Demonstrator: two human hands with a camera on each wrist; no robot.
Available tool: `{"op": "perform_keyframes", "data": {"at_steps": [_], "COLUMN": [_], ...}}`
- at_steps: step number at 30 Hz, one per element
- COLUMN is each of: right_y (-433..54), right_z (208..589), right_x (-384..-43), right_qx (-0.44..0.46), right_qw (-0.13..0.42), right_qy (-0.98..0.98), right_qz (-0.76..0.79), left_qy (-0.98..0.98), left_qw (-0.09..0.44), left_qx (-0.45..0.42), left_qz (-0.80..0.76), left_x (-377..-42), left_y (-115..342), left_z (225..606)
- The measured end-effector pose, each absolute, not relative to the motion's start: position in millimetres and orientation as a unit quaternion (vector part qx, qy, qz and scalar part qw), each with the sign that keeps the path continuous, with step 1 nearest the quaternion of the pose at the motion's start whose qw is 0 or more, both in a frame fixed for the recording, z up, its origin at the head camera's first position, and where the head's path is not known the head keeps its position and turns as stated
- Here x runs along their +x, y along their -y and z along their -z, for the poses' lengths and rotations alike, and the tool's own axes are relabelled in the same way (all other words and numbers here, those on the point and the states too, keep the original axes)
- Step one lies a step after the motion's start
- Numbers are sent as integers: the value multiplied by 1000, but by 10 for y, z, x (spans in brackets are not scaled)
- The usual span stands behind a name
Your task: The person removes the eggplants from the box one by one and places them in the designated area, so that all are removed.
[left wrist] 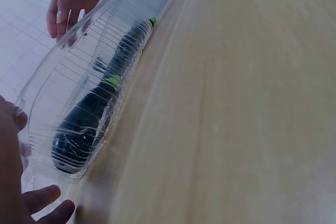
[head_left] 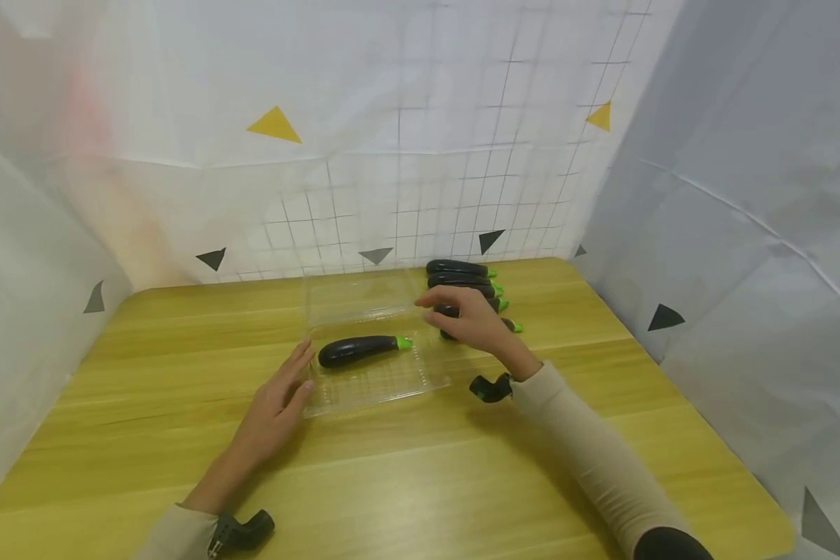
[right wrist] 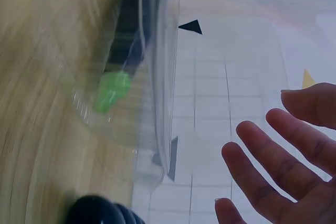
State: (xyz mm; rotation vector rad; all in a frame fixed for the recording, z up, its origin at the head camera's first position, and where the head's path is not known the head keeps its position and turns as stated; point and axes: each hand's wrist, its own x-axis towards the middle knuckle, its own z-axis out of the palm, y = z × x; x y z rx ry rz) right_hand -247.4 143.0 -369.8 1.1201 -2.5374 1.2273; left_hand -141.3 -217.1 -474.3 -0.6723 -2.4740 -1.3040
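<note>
A clear plastic clamshell container (head_left: pixel 374 387) lies opened out on the table, its lid (head_left: pixel 357 299) folded back toward the wall. Inside its base is one dark eggplant (head_left: pixel 355 351), the bright green stem end pointing right. My left hand (head_left: pixel 269 416) is at the container's left edge, fingers extended along the side wall and thumb apart. Over the container's right side hovers my right hand (head_left: pixel 467 319), holding nothing; its loosely bent, spread fingers (right wrist: pixel 278 166) show in the right wrist view. It partly hides several more eggplants (head_left: pixel 456 267) behind it.
Those eggplants are lined up to the right of the container, stems to the right. The wooden table (head_left: pixel 161 373) runs back to a white sheeted wall (head_left: pixel 364 194) with grid lines and triangle markers. A grey sheet (head_left: pixel 728 233) closes off the right side.
</note>
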Motion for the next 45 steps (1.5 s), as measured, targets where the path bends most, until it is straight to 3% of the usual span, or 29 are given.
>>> {"op": "perform_keyframes", "data": {"at_steps": [45], "right_y": [-846], "right_z": [4002], "right_x": [-2480], "right_qx": [421], "right_qw": [-30], "right_qy": [835], "right_qz": [-354], "left_qy": [860], "left_qw": [144], "left_qx": [-230], "left_qz": [433], "left_x": [-1392], "left_y": [2150], "left_z": [4707]}}
